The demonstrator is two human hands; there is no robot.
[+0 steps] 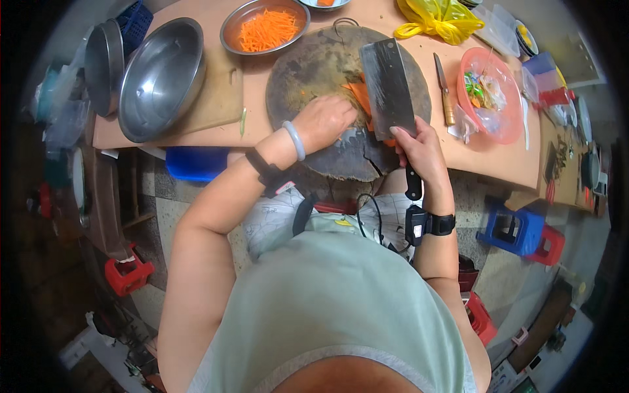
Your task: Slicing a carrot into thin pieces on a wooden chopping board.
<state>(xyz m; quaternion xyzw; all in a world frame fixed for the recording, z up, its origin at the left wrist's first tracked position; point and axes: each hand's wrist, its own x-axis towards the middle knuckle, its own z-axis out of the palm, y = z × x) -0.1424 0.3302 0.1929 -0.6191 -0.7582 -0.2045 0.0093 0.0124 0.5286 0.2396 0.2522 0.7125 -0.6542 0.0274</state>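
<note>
My right hand (417, 147) grips a cleaver (388, 88) with a black handle, its broad blade over the right part of a round wooden chopping block (314, 64). Orange carrot slices (360, 94) lie on the block, partly hidden under the blade. My left hand (327, 120) rests on the block just left of the slices, fingers curled; whether it holds a piece cannot be told. Behind the block's left side, a metal bowl (268, 29) holds shredded carrot.
A large steel bowl (162, 81) leans over a wooden cutting board (216, 93) at left. To the right lie a wooden-handled knife (443, 91) and a pink plastic basin (511, 123) with wrappers. A yellow plastic bag (437, 22) sits behind. Blue and red stools stand below the table.
</note>
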